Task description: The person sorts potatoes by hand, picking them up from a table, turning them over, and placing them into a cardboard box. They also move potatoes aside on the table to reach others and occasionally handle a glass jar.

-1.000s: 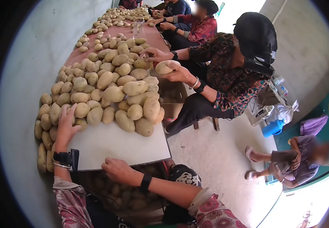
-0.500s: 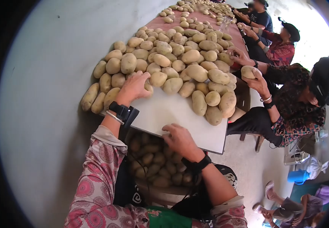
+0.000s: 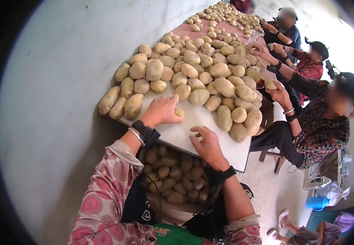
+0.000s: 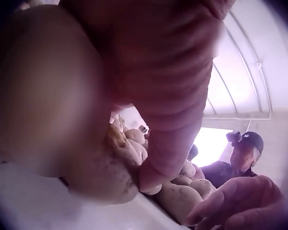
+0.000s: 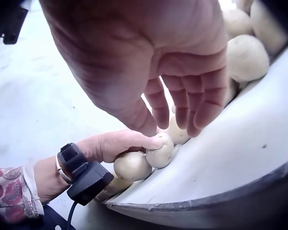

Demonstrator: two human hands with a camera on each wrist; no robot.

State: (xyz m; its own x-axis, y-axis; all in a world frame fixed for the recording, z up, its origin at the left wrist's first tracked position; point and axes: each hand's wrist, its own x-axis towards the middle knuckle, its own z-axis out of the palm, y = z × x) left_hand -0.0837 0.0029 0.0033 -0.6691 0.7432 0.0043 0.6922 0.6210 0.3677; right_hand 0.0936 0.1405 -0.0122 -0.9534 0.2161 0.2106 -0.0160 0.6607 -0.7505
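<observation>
My left hand (image 3: 160, 111) holds a small potato (image 3: 179, 112) just above the white board, close to the front edge of the pile. In the right wrist view its thumb lies on that potato (image 5: 159, 151), with larger potatoes (image 5: 132, 166) right behind. My right hand (image 3: 209, 147) hovers over the white board (image 3: 191, 114) near its front edge, its fingers loosely bent and holding nothing. The same hand (image 5: 139, 52) fills the top of the right wrist view, palm and fingers empty. Blurred potatoes (image 4: 43, 91) crowd the left wrist view beside my left fingers (image 4: 175, 105).
A heap of potatoes (image 3: 218, 69) covers the long table, with the wall (image 3: 62, 61) along its left side. Under the board's front edge sits a container full of potatoes (image 3: 177, 175). A person in a patterned shirt (image 3: 320, 130) sits at the right; others sit farther along.
My left hand has drawn back from the pile's edge onto the board with the small potato. My right hand has risen from the front edge to over the board. The head view has swung left.
</observation>
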